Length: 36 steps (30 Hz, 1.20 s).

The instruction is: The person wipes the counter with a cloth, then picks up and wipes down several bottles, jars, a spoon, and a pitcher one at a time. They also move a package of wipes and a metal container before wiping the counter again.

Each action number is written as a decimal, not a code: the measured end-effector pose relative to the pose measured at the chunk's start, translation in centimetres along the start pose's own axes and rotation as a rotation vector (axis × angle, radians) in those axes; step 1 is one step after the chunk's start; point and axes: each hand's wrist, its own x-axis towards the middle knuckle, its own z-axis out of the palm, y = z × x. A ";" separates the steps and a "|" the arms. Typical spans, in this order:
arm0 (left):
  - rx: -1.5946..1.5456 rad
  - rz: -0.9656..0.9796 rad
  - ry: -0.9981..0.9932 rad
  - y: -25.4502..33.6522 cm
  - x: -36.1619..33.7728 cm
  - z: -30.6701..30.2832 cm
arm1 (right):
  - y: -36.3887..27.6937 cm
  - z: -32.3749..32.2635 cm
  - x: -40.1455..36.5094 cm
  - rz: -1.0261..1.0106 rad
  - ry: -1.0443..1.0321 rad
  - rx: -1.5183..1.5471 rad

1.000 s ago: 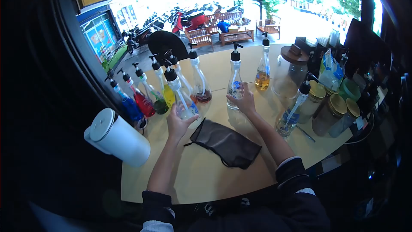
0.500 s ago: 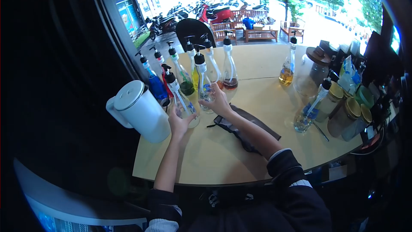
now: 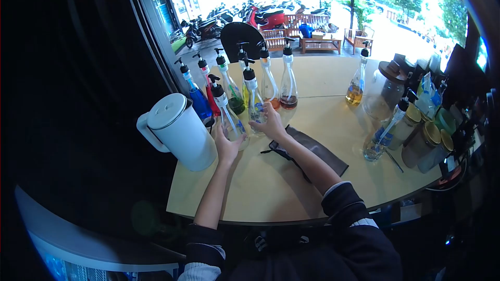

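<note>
My left hand (image 3: pixel 227 147) is wrapped round the lower part of a clear pump bottle (image 3: pixel 224 108) with a black pump head, standing near the white pitcher. Just to its right, my right hand (image 3: pixel 273 125) has its thumb and fingers round another clear pump bottle (image 3: pixel 252 91). Both bottles look upright, and little or no liquid shows in them. Behind them stand pump bottles with blue (image 3: pixel 199 103), red (image 3: pixel 213 105), green (image 3: pixel 237 105) and dark brown liquid (image 3: pixel 289 102). Yellow and orange liquids are partly hidden by the right-hand bottle.
A white lidded pitcher (image 3: pixel 183 134) stands at left. On the table (image 3: pixel 250 187), a dark cloth pouch (image 3: pixel 317 151) lies under my right forearm. At right are an amber-filled pump bottle (image 3: pixel 355 93), another pump bottle (image 3: pixel 376 148), a large glass jar (image 3: pixel 383 93) and several canisters (image 3: pixel 420 143).
The whole view has shifted slightly, so the table things appear a little further right. Both hands keep their grip on the same two pump bottles.
</note>
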 end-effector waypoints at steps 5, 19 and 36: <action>0.085 0.143 0.051 1.1 -3.1 0.8 | 0.8 -2.4 -1.9 -0.109 -0.087 -0.267; -0.188 0.359 -0.413 4.2 -5.0 11.3 | 3.8 -16.5 -12.1 -0.113 -0.421 -0.758; 0.370 0.361 -0.623 4.5 -4.5 12.8 | 17.3 -18.4 5.5 0.433 -0.076 -1.048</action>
